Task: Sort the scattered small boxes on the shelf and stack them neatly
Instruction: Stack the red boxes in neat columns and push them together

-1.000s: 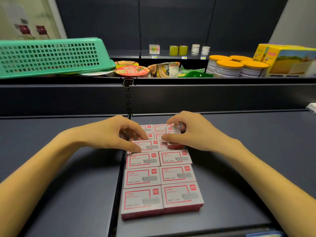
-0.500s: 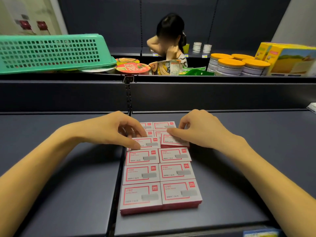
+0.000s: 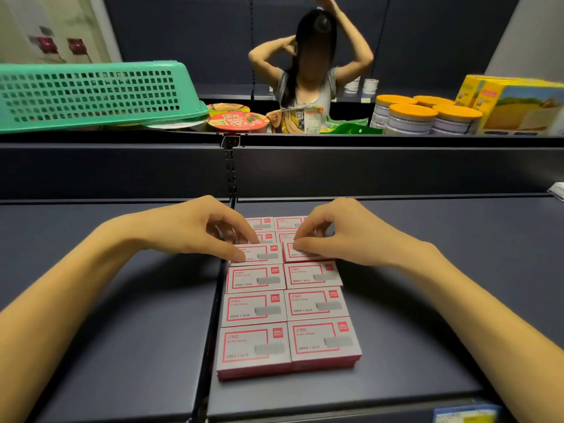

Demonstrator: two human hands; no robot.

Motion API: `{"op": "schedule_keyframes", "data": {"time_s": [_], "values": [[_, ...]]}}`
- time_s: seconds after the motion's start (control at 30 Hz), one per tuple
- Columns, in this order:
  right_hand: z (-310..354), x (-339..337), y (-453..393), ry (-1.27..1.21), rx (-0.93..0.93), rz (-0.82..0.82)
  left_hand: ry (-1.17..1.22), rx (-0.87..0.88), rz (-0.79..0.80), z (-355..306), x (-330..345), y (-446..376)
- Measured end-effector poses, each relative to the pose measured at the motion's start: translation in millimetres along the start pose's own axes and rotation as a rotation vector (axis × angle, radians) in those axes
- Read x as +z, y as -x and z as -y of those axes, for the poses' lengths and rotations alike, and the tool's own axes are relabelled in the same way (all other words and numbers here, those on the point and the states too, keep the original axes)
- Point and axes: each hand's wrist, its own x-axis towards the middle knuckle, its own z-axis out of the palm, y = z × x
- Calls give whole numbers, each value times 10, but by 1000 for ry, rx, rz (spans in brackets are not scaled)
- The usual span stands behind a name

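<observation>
Head view: two columns of small white-and-red boxes (image 3: 287, 303) laid flat on the dark shelf (image 3: 412, 300), rows touching, running from the front edge back toward the rear wall. Front pair looks stacked, red edges of lower boxes showing underneath. Whole block sits right by the seam between two shelf panels, left column just over it.

Left hand (image 3: 195, 230) curled over the left column, thumb tip pressed on the near corner of the left box (image 3: 259, 254), fingers bent down onto the boxes behind it. Looks like a light pinch on that box, though hard to say how much of the far edge is actually gripped.

Right hand (image 3: 338, 233) mirrored on the other side, thumb along the top of the right box (image 3: 305, 254), fingers arched over its far edge. That box sits slightly raised and a bit askew compared with its neighbours, red side visible at the front.

Up on the higher shelf: green basket (image 3: 88, 93) on the left, noodle bowls (image 3: 235, 120) in the middle, orange-lidded jars (image 3: 412, 114) and a yellow carton (image 3: 515, 102) on the right. Behind that, another person (image 3: 308, 77) with both arms raised to their head.
</observation>
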Motion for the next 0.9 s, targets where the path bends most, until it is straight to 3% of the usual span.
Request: {"op": "schedule_keyframes", "data": {"time_s": [0.23,0.37,0.47,0.63,0.9], "values": [[-18,73,-44,-63,-26,-58,-4,-18,9,17,1,1],[-131,89,-122,-44,2,-296,27,-17,-244,33,29,-84],[-248,125,-199,4,81,-414,-152,-53,-480,165,70,-196],[-270,187,-263,143,87,-264,-211,-173,-497,345,153,-293],[-285,174,-304,-68,111,-209,-197,-140,-447,321,195,-303]]}}
